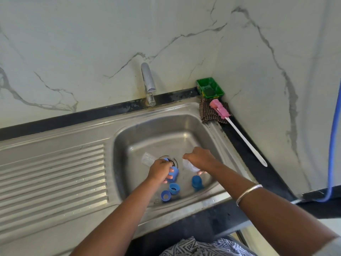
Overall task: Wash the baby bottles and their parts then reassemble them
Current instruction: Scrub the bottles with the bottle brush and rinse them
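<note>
Both hands are down in the steel sink [166, 126]. My left hand [160, 169] grips a blue bottle cap [175, 174] near the drain. A clear bottle [147, 158] lies on the basin floor just beyond that hand. My right hand [200, 157] holds a clear bottle part [190, 166], mostly hidden under the fingers. Loose on the basin floor are a blue cap [174, 188], a blue collar ring [165, 195] and a darker blue cap [197, 182].
The tap [148, 83] stands behind the basin, with no water seen running. A pink bottle brush with a white handle [220, 109] lies on a checked cloth [208, 114] at the right corner, beside a green tray [210, 87]. The ribbed drainboard [51, 174] lies left.
</note>
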`<state>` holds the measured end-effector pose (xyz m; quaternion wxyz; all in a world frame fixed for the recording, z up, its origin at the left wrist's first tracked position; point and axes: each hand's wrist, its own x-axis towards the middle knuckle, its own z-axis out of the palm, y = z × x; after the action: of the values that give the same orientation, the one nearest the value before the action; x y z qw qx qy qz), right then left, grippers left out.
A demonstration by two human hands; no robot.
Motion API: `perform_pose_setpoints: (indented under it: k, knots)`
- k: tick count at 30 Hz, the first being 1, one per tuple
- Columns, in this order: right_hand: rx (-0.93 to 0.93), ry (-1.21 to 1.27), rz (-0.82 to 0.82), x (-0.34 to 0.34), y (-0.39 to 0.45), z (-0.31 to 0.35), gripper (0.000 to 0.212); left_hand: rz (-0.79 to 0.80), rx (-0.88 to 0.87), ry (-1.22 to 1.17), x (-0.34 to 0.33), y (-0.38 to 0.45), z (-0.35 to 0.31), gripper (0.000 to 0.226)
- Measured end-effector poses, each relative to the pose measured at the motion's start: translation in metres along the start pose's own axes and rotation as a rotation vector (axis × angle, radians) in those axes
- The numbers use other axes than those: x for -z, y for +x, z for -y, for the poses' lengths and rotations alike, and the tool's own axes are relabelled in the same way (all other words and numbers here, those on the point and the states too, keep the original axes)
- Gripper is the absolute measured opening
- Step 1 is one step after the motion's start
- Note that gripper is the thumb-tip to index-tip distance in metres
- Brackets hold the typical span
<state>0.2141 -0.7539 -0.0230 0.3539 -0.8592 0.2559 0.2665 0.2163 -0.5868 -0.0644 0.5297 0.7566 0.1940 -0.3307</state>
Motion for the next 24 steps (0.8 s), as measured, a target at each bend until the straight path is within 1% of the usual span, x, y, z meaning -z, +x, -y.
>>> perform_pose_setpoints:
  k: [2,3,5,7,10,13,16,18,20,22,24]
  knots:
    - [0.095,-0.297,-0.120,0.004,-0.008,0.002,0.057,0.001,0.022,-0.055,-0.003,-0.001,-0.001,0.013]
    - [0.151,-0.385,-0.201,0.004,-0.012,0.002,0.060,0.007,0.024,-0.078,-0.004,-0.001,-0.003,0.015]
    - [0.258,-0.449,-0.330,0.002,-0.018,0.000,0.062,0.024,0.026,-0.114,-0.009,-0.002,-0.008,0.017]
    - [0.311,-0.434,-0.369,-0.003,-0.019,-0.005,0.065,0.046,0.041,-0.156,-0.013,-0.004,-0.013,0.026]
    - [0.327,-0.306,-0.411,-0.005,-0.019,-0.015,0.065,0.077,0.080,-0.239,-0.020,-0.004,-0.020,0.040]
    - [0.403,-0.216,-0.454,-0.007,-0.020,-0.022,0.062,0.133,0.136,-0.367,-0.028,-0.004,-0.030,0.048]
    - [0.534,-0.208,-0.418,-0.010,-0.017,-0.032,0.063,0.168,0.127,-0.482,-0.038,-0.004,-0.042,0.044]
    - [0.641,-0.182,-0.369,-0.011,-0.012,-0.040,0.063,0.147,0.083,-0.513,-0.044,0.000,-0.047,0.039]
    - [0.710,-0.157,-0.356,-0.004,-0.006,-0.046,0.055,0.110,0.044,-0.484,-0.049,0.003,-0.049,0.040]
    - [0.722,-0.168,-0.428,0.012,0.004,-0.048,0.045,0.081,0.051,-0.439,-0.051,0.003,-0.051,0.037]
    - [0.693,-0.159,-0.562,0.037,0.021,-0.049,0.039,0.052,0.067,-0.460,-0.055,0.003,-0.052,0.031]
